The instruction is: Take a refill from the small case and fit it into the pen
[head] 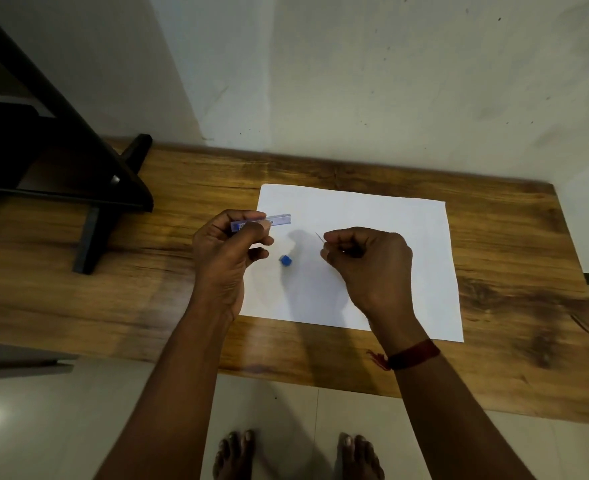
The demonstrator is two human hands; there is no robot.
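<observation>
Head view, down onto two bare hands over a sheet of paper. Left hand [229, 249] raised above the paper's left edge, fingers and thumb curled round a slim clear plastic case [262, 221] with a blue printed label, held roughly level, its far end poking out to the right past the fingertips. Contents of the case too small and blurred to tell; open or closed at the free end not clear either. Right hand [367, 261] just right of it, well apart from the left, fingers clenched with thumb and forefinger pinching a thin dark lead [319, 237] that sticks up and to the left out of the pinch. Between and a little below the two hands, a small blue cap [285, 260] lying alone on the paper, touching neither hand. A red thread band [411, 355] round the right wrist. White paper [390, 216] flat on a wooden table [494, 341], bare paper to the right of the right hand and toward the wall, wood showing on all sides of the sheet. Table's far edge against a pale wall [355, 81], near edge toward the bare feet [234, 455] on a tiled floor [61, 410]. A dark stand [88, 188] on the table's left end, well apart from the left hand.
</observation>
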